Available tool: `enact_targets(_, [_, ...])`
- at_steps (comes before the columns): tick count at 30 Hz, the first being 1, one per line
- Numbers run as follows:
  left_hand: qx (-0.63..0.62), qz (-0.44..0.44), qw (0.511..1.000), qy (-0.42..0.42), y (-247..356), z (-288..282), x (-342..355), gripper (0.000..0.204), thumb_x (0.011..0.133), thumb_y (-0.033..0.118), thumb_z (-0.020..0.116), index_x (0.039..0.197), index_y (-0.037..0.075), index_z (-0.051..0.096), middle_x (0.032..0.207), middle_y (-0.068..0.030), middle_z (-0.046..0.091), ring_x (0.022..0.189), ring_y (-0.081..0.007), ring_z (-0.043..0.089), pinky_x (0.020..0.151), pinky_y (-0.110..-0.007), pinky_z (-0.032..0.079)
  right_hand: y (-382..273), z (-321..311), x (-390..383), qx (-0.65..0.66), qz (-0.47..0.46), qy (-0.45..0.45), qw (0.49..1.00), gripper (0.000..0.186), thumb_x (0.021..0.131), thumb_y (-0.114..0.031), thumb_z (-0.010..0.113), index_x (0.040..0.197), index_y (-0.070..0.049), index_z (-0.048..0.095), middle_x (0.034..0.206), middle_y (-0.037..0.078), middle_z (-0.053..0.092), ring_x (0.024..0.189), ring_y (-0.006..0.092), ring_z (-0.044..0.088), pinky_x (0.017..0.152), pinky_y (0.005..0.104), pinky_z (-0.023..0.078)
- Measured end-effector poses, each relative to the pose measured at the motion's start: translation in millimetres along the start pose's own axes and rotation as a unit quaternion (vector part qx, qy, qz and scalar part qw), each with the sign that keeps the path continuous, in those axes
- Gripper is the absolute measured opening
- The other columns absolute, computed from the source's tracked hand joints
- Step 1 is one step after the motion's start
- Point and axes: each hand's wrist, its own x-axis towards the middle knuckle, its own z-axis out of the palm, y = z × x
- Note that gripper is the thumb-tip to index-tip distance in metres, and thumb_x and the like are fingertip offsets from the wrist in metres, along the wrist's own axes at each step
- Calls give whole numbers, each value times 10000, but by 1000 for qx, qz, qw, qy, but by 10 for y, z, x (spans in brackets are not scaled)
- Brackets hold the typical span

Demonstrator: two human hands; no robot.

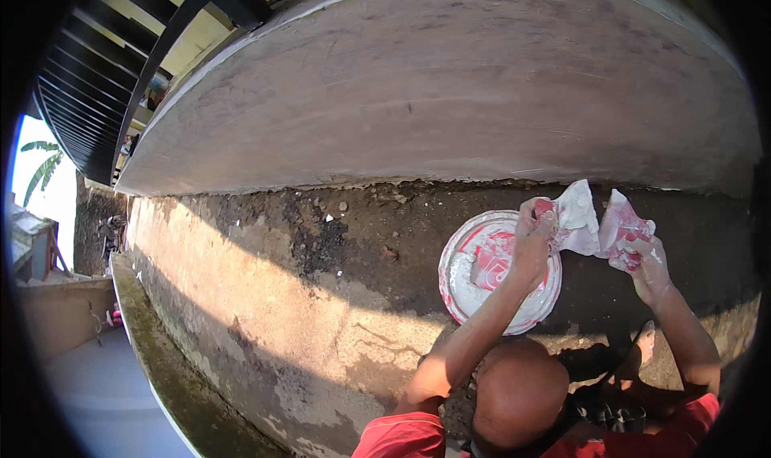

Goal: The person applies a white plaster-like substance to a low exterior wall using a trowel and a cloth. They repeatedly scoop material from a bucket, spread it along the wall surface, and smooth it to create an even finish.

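Observation:
My left hand [532,241] is closed on a broad putty scraper [576,214] whose flat blade is coated with thick white paste. My right hand [647,268] grips a second scraper [617,218], pinkish with white smears. The two blades meet or nearly meet edge to edge; I cannot tell if they touch. Beneath my left wrist, on the ground, sits a round white tub or lid [456,304] with a reddish rim. White paste lies in it, around a red patch. Paste smears both my hands.
A long, low grey plastered wall [409,104] runs across beyond the ground strip. Black railings [92,80] stand at upper left. The ground [337,297] is rough, with grit and small stones along the wall's foot. A mossy kerb [161,345] edges the left side.

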Motion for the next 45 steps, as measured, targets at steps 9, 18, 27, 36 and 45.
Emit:
enact_targets(9, [84, -171, 969, -160, 177, 912, 246, 151, 1066, 74, 484, 1202, 31, 534, 1142, -67, 629, 1009, -165, 654, 884, -365, 565, -686, -1422, -97, -64, -13, -20, 998, 409, 886, -166, 642, 1279, -119, 542, 1047, -6, 635, 865, 110, 663, 680, 312, 637])
enact_targets(18, [260, -262, 911, -182, -663, 2121, 438, 151, 1081, 96, 510, 1183, -4, 557, 1103, -79, 649, 980, -175, 665, 871, -376, 554, -128, -3154, -229, 185, -28, 38, 982, 401, 915, -115, 669, 1301, -98, 565, 1152, 15, 644, 1012, 169, 667, 745, 363, 629])
enact_targets(27, [231, -286, 912, -184, -2029, 3434, 584, 154, 1067, 92, 531, 1187, 1, 565, 1124, -85, 660, 994, -173, 677, 885, -370, 568, 108, -4812, -298, 238, 12, 122, 964, 526, 863, -224, 761, 1339, -125, 562, 1215, 45, 599, 1046, 216, 628, 825, 394, 581])
enact_targets(36, [305, -271, 904, -131, -2140, 4186, 671, 190, 1077, 112, 526, 1224, 1, 573, 1145, -80, 667, 1025, -171, 676, 922, -369, 560, -352, -5470, 268, 203, -72, -3, 977, 336, 952, -145, 682, 1258, -58, 574, 1156, 60, 662, 988, 186, 687, 747, 387, 637])
enact_targets(45, [313, -271, 903, -113, -2348, 4166, 740, 201, 1050, 123, 570, 1217, 14, 602, 1131, -69, 692, 996, -154, 687, 913, -340, 566, -669, -5072, -68, 62, -149, -24, 987, 273, 968, -69, 673, 1206, 62, 694, 1150, 135, 734, 1021, 225, 732, 821, 340, 613])
